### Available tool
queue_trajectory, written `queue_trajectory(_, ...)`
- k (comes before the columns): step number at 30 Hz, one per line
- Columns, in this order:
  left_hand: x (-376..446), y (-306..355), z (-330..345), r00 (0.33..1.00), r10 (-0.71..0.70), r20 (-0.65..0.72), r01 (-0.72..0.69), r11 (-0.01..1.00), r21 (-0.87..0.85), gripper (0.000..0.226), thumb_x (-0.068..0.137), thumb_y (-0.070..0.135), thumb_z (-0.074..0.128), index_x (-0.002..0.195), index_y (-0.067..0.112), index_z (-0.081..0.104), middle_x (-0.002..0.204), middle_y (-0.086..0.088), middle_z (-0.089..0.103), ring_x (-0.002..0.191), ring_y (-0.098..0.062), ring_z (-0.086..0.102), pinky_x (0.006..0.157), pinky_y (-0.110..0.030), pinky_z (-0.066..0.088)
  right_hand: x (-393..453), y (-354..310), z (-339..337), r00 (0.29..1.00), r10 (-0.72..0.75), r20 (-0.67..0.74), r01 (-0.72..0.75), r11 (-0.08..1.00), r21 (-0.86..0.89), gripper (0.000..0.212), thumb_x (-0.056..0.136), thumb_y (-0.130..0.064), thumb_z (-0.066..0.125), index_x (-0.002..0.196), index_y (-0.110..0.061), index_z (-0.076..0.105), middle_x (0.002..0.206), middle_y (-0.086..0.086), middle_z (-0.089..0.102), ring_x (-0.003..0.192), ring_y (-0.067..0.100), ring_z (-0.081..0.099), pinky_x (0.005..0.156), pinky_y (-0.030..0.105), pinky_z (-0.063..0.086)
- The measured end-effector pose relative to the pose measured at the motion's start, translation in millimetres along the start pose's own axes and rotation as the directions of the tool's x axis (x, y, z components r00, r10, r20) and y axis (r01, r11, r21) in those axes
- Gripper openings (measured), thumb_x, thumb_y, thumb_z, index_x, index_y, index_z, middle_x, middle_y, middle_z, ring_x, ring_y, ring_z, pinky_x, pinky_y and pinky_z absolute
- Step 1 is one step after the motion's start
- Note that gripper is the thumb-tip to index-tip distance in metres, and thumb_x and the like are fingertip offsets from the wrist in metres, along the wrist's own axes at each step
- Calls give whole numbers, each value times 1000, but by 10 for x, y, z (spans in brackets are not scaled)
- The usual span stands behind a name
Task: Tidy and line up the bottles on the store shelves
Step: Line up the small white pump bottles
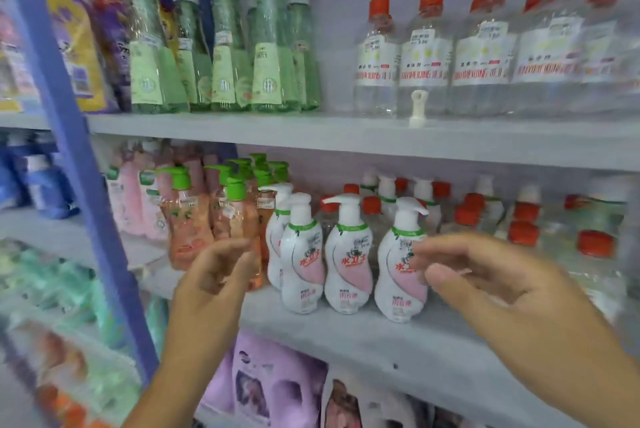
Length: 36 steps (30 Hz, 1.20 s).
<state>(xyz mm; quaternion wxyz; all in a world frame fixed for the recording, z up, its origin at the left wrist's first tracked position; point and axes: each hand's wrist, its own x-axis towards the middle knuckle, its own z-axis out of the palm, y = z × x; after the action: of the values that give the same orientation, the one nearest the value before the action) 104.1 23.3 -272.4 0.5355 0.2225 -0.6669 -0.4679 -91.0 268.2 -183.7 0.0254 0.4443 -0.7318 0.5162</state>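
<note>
On the middle shelf [346,327] stand white pump bottles with pink labels [348,254], several of them in a front row. Left of them are orange bottles with green pumps [187,226]. My left hand [214,275] hovers in front of an orange bottle [242,219], fingers loosely curled, holding nothing. My right hand [485,285] hangs just right of the rightmost white pump bottle [401,265], fingers relaxed and close to its label; contact is unclear. The upper shelf carries green bottles with white caps [225,57] and clear bottles with red caps [429,53].
A blue upright post [69,116] runs down the left side. Small clear bottles with red caps [523,219] crowd the middle shelf at the right. Purple pouches [270,382] sit below. A white clip [417,109] stands on the upper shelf edge. Pink bottles [128,206] stand far left.
</note>
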Motion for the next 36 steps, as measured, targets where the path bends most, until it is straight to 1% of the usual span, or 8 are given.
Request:
queue_trajectory(4,150,-511,-272,983,-170,-64,164,983,-84,5,94,22,71,98,23,73,90,1,76,92,-30,73,73,-36,59,-309,577,675,967,237,-94,-232,971,58,38,90,-30,75,123,-40,61,127,-17,63,108,-2,63,82,20,49)
queue_trajectory(10,236,-902,-85,950,-109,293,105,994,29,32,88,31,76,115,42,65,110,27,68,90,-4,70,71,-24,59,-58,735,1396,862,404,-306,-398,914,83,82,79,-28,85,146,-34,39,128,-16,59,113,8,62,98,36,50)
queue_trajectory(17,301,-1170,155,850,4,527,-69,992,104,71,78,46,82,135,62,43,119,34,57,104,5,63,87,-29,58,-49,743,1662,757,401,-516,-437,898,56,46,75,-35,87,111,-36,60,106,-16,72,94,2,70,84,37,60)
queue_trajectory(22,419,-1170,272,850,-3,527,-82,987,139,74,64,69,75,130,65,40,121,25,62,104,-5,66,86,-39,59,-286,574,1481,707,362,-608,-449,893,10,42,73,-29,88,102,-38,59,108,-16,66,90,-11,63,71,13,48)
queue_trajectory(25,414,-1095,362,858,-8,514,-99,978,181,77,63,69,76,133,49,48,119,16,68,96,-13,69,84,-42,59,-456,494,1143,662,283,-694,-442,896,-56,41,73,-29,88,104,-35,62,106,-15,64,90,-9,62,72,16,48)
queue_trajectory(28,326,-1000,387,853,21,521,-137,973,186,60,62,57,82,118,43,63,99,14,73,72,-4,68,68,-25,55,-656,538,703,611,238,-755,-493,861,-127,42,75,-32,88,110,-29,66,106,-13,64,92,0,64,78,26,51)
queue_trajectory(31,117,-800,400,822,60,566,-147,983,109,67,61,46,87,121,56,61,90,22,72,79,6,66,59,-5,49,-856,744,274,515,234,-825,-592,793,-145,42,78,-38,85,112,-25,66,105,-6,62,93,14,64,79,37,53)
queue_trajectory(36,-367,-435,783,746,119,655,-92,993,-76,77,60,41,89,110,81,48,93,36,70,77,6,69,59,-18,57,-973,1324,-329,459,253,-851,-661,738,-137,45,78,-41,83,111,-18,64,107,4,59,97,26,62,82,39,51)
